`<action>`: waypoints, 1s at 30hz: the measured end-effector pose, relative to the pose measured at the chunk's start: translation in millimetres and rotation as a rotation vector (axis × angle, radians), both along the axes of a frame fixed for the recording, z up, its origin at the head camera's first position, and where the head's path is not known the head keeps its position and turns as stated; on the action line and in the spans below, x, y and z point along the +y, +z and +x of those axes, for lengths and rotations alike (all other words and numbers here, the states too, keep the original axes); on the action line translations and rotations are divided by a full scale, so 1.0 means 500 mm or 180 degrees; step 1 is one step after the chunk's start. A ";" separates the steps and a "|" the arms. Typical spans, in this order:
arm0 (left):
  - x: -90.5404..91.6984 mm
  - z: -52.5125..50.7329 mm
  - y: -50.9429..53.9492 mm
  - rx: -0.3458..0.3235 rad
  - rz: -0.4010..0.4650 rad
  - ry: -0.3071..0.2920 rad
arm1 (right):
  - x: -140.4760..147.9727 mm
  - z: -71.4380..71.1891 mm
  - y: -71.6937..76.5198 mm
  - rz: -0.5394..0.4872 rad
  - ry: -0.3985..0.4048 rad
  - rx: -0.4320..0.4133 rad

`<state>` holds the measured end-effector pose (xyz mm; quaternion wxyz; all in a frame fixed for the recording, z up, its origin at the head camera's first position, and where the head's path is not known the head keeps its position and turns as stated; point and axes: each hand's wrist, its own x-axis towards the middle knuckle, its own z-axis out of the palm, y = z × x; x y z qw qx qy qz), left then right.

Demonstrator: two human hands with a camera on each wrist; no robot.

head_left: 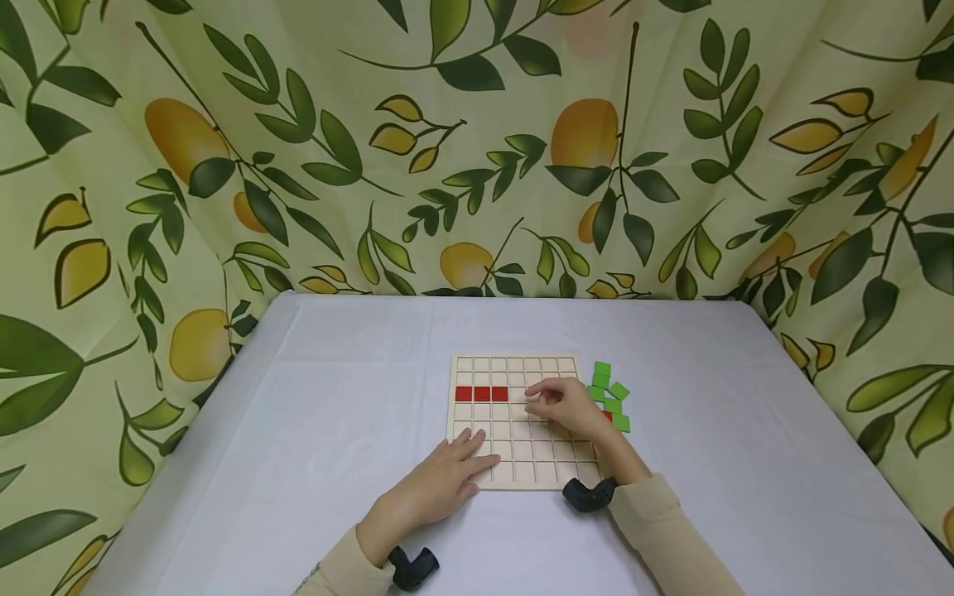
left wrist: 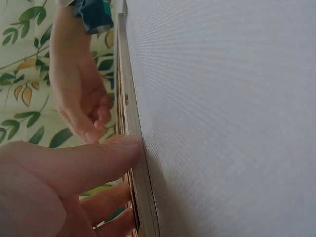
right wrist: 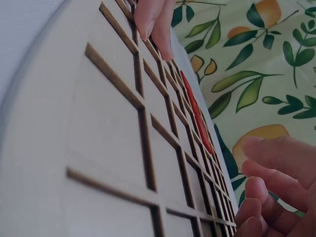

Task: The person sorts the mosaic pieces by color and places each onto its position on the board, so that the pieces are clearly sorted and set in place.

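A pale wooden grid board (head_left: 524, 476) lies on the table, its square cells divided by grooves. Three red square tiles (head_left: 482, 394) sit side by side in one row, starting at its left edge. My left hand (head_left: 440, 478) rests on the lower left corner, fingers spread over the grid. In the left wrist view its thumb (left wrist: 98, 165) touches the board's side edge (left wrist: 140, 182). Above the right half of the grid hovers my right hand (head_left: 568, 407), thumb and index finger apart. No tile shows between its fingertips (right wrist: 254, 145) in the right wrist view.
Loose green square tiles (head_left: 602, 369) lie in a scattered cluster by the board's right edge, with a bit of red tile (head_left: 607, 415) showing among them. A white cloth (head_left: 358, 364) covers the table. Leaf-patterned curtains (head_left: 477, 165) hang behind and at both sides.
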<state>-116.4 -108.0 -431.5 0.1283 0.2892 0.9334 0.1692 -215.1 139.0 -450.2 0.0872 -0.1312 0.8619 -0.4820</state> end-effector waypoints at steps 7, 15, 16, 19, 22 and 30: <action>-0.001 0.000 0.001 0.0009 0.0001 0.0002 | 0.022 0.010 0.009 -0.0123 -0.0045 0.0001; 0.000 0.001 0.002 -0.0004 -0.0002 -0.0006 | 0.048 0.022 0.009 -0.0059 -0.0124 -0.0001; 0.000 0.001 0.002 -0.0002 -0.0004 -0.0009 | 0.052 0.024 0.008 -0.0046 -0.0137 -0.0019; 0.000 0.001 0.003 -0.0001 -0.0009 -0.0003 | 0.065 0.028 0.006 -0.0037 -0.0160 -0.0062; 0.001 0.001 0.003 0.0004 0.0004 0.0007 | 0.077 0.033 0.004 -0.0024 -0.0151 -0.0044; 0.000 0.003 0.003 0.0084 0.0062 -0.0021 | 0.107 0.050 0.001 -0.0133 -0.0119 -0.0079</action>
